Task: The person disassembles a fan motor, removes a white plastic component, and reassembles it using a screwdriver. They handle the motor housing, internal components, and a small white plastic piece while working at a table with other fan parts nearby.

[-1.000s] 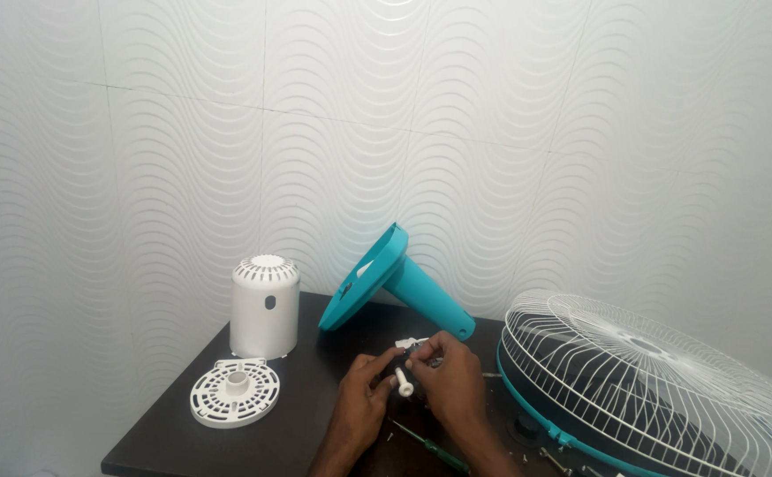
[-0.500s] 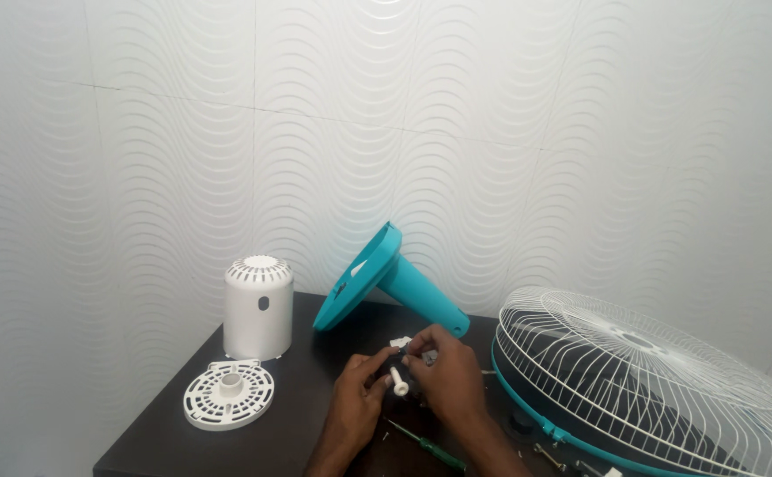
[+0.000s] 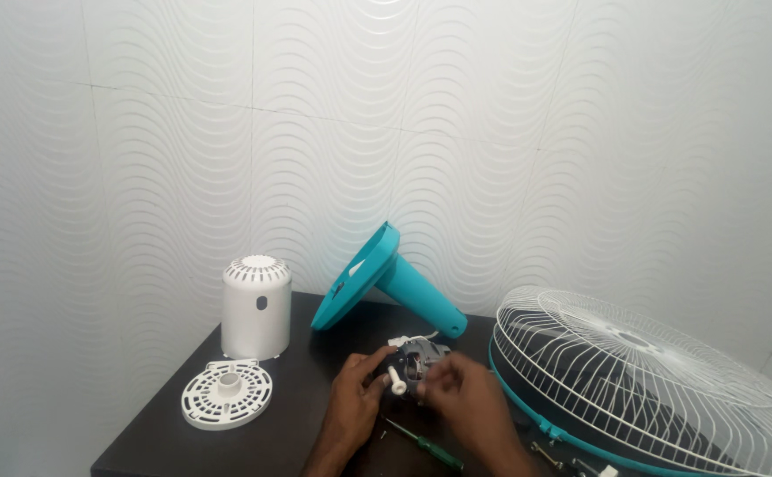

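Both my hands meet over a small fan motor (image 3: 419,357) with exposed wires and a white knob sticking out toward me. My left hand (image 3: 355,399) grips the motor's left side, thumb and fingers near the white knob (image 3: 397,381). My right hand (image 3: 458,399) closes on the motor's right side from below. The motor is held just above the dark table (image 3: 165,433). A teal fan stand (image 3: 386,279) lies tipped on its side just behind the motor.
A white cylindrical motor cover (image 3: 256,306) stands at the back left, a round white vented plate (image 3: 226,393) lies in front of it. A large white wire fan guard with a teal rim (image 3: 642,380) fills the right. A green-handled screwdriver (image 3: 428,446) and screws (image 3: 549,455) lie near me.
The view has shifted slightly, so everything sits a little lower and to the left. My hands stay on the motor, with the fingers shifted slightly around it.
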